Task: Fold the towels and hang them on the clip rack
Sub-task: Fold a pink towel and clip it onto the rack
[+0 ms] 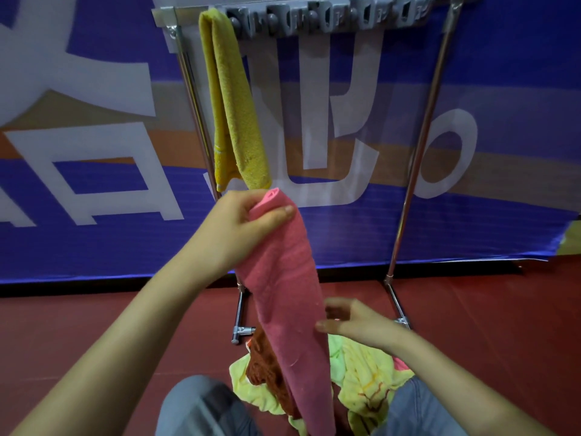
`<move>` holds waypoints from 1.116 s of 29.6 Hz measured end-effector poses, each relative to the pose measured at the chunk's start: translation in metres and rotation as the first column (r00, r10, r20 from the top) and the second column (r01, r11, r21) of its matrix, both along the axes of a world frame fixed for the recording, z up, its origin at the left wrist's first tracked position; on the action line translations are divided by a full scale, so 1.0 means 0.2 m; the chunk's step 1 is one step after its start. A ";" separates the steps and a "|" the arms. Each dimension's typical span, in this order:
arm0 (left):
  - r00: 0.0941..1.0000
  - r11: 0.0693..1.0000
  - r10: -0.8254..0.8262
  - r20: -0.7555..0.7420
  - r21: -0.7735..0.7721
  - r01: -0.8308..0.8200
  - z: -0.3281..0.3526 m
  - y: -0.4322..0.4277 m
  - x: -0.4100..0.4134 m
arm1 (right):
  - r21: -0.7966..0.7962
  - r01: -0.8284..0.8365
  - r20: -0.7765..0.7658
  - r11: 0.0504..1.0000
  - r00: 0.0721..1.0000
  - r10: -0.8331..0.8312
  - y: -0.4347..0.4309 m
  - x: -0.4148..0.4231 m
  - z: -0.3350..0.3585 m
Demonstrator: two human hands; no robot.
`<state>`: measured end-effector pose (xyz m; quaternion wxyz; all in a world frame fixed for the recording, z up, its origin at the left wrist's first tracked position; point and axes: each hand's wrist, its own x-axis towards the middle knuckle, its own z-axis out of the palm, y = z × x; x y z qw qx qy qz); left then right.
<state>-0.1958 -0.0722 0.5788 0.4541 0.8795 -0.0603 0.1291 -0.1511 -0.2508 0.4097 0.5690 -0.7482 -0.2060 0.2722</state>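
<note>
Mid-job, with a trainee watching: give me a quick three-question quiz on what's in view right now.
1. True or false: a yellow towel hangs at the left end of the clip rack.
2. Which hand grips the top of the pink towel: A left, B right?
3. Fill in: the pile of loose towels lies on the ____.
Key: 1 true; 2 A, the left hand; 3 floor.

Straight above my left hand [248, 221] the yellow towel [235, 105] blocks that end of the clip rack [327, 22]. Further right, above my right hand [352, 319], the clips hang free, with open room across to the pole [421, 146]. The pink towel [289, 294] hangs between my hands, and the towel pile [371, 372] lies below them.
</note>
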 end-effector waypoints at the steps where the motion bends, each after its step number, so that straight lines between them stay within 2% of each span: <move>1: 1.000 1.000 0.016 0.024 0.002 -0.016 0.01 0.01 0.00 | -0.016 0.001 -0.018 1.000 1.000 -0.001 0.00 0.00 -0.04; 7: 0.994 0.997 0.052 0.092 -0.055 -0.047 0.05 0.08 -0.01 | -0.108 0.011 -0.004 0.994 1.000 -0.012 0.04 0.00 -0.22; 16: 0.976 0.979 0.203 0.081 0.009 -0.204 0.08 0.26 -0.05 | 0.070 0.068 -0.058 0.995 0.996 -0.064 0.21 -0.04 -0.29; 22: 0.912 0.909 0.401 0.090 0.085 -0.408 0.02 0.40 -0.03 | 0.146 0.105 -0.061 0.984 0.993 -0.097 0.11 -0.01 -0.21; 25: 0.892 0.877 0.453 0.020 0.169 -0.449 -0.11 0.47 -0.02 | 0.201 0.100 -0.102 0.974 0.991 -0.080 0.04 0.01 -0.13; 28: 0.888 0.867 0.441 -0.130 0.319 -0.383 -0.25 0.48 -0.02 | 0.240 0.059 -0.090 0.969 0.995 -0.039 0.02 0.01 -0.01; 30: 0.909 0.884 0.357 -0.216 0.392 -0.255 -0.35 0.43 -0.02 | 0.254 0.005 -0.069 0.967 0.998 0.013 0.03 0.00 0.10; 31: 0.928 0.921 0.264 -0.263 0.356 -0.161 -0.38 0.39 -0.02 | 0.251 -0.010 -0.071 0.968 0.997 0.029 0.03 -0.01 0.15; 33: 0.940 0.990 0.029 -0.339 0.136 0.019 -0.39 0.25 -0.03 | 0.247 -0.042 -0.083 0.968 0.995 0.064 0.05 -0.01 0.25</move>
